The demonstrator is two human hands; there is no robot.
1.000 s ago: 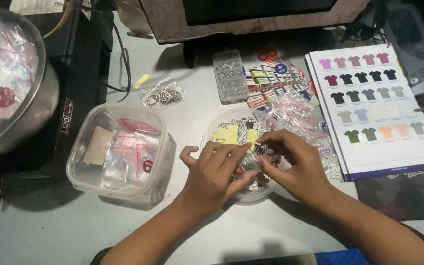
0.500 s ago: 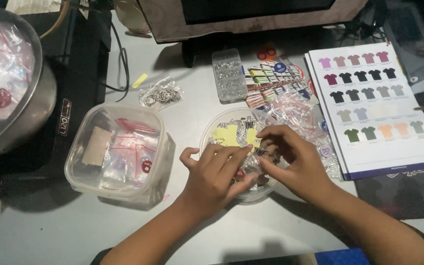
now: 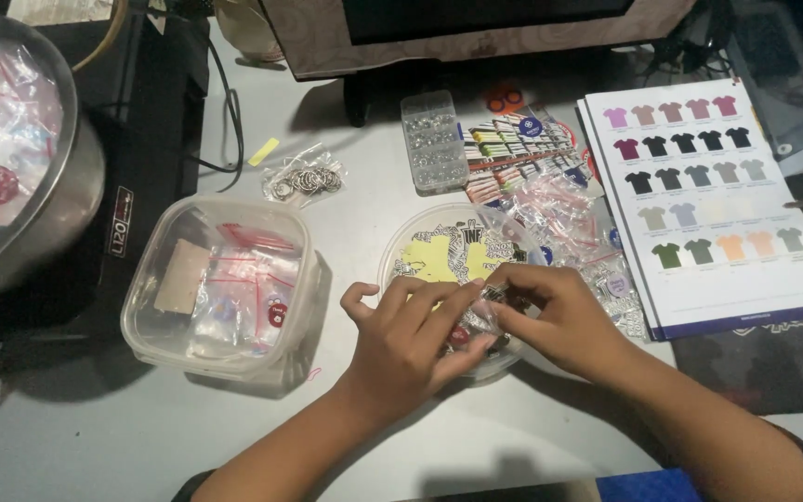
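My left hand [image 3: 411, 339] and my right hand [image 3: 555, 311] meet over a round clear lid [image 3: 439, 246] that bears yellow and black cut-outs. Together they pinch a small clear plastic bag [image 3: 487, 302]; a small red round piece [image 3: 458, 336] shows just under my left fingers. What is inside the bag is hidden by my fingers.
A clear plastic tub [image 3: 220, 288] with little zip bags stands to the left. A metal bowl [image 3: 20, 177] of bags sits at far left. Metal rings [image 3: 304, 179], a bead box [image 3: 432, 141], loose bags [image 3: 559, 218] and a shirt colour chart [image 3: 708, 200] lie behind and to the right.
Both hands stay over the round lid. Their fingers have shifted slightly around the small bag.
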